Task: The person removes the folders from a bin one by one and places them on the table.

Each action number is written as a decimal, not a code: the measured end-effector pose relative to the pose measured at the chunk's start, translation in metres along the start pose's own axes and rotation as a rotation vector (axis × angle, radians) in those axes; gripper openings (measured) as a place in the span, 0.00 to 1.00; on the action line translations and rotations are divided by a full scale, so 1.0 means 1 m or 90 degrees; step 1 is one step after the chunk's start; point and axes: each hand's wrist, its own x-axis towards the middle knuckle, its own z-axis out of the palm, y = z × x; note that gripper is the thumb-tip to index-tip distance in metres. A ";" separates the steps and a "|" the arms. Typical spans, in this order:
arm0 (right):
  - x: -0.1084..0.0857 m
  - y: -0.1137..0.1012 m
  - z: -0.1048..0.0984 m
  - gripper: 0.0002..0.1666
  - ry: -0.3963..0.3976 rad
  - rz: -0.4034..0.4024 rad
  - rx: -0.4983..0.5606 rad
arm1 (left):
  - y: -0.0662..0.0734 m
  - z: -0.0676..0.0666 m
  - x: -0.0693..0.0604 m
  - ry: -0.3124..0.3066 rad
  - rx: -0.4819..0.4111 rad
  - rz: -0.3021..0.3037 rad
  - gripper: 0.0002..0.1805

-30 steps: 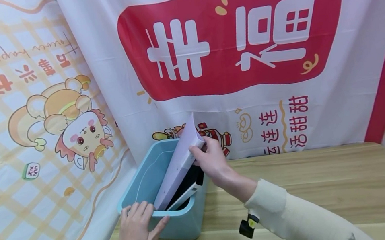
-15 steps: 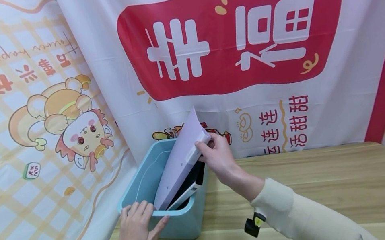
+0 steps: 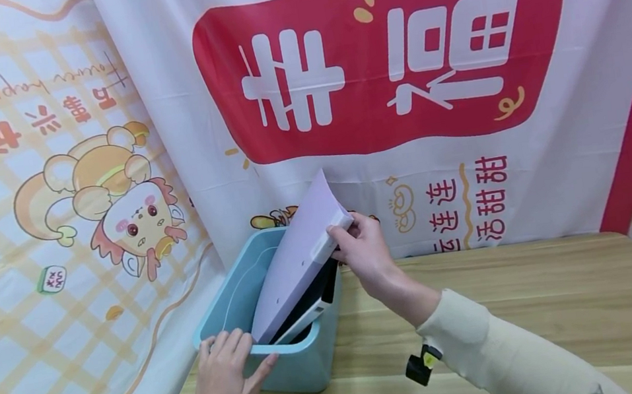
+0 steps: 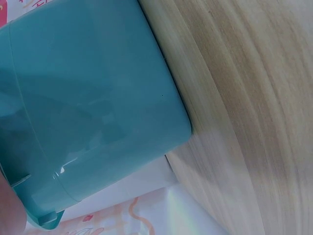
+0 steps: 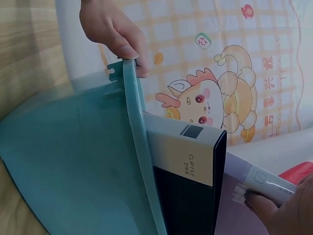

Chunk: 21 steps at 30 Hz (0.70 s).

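A light-blue plastic bin (image 3: 300, 375) stands on the wooden table. My left hand (image 3: 224, 377) grips its near rim, fingers over the edge and thumb along the outside. A lilac file folder (image 3: 294, 260) leans in the bin, its upper end sticking out above the far right rim. By that end's white-labelled spine, my right hand (image 3: 367, 250) pinches it between thumb and fingers. Beside it in the bin sits a black-and-white folder (image 5: 188, 147), with "CLIP FILE" printed on its spine in the right wrist view. The lower ends of both folders are hidden inside the bin.
A printed cloth (image 3: 394, 60) with a red panel hangs behind the bin. On the left, a checked cartoon cloth (image 3: 81, 188) comes down close to the bin. The wooden table (image 3: 516, 304) extends to the right.
My right hand has moved right and slightly back, drawing the lilac folder's upper end up and rightward. The folder's face shows more. My left hand and the bin hold still.
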 end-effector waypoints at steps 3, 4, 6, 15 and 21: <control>0.001 0.000 0.000 0.18 0.010 -0.012 -0.001 | 0.000 0.000 0.000 0.002 0.000 0.001 0.22; 0.001 0.000 -0.001 0.17 0.013 -0.017 0.000 | 0.000 0.000 0.001 0.003 0.001 0.001 0.22; 0.001 -0.001 -0.001 0.17 0.016 -0.024 0.006 | 0.000 0.000 0.001 0.004 0.001 0.002 0.22; 0.002 -0.004 -0.005 0.18 0.014 -0.024 0.058 | 0.000 0.000 0.001 0.007 0.003 0.004 0.23; 0.003 -0.007 -0.012 0.19 0.019 -0.015 0.055 | -0.001 0.002 0.001 0.007 0.003 0.006 0.24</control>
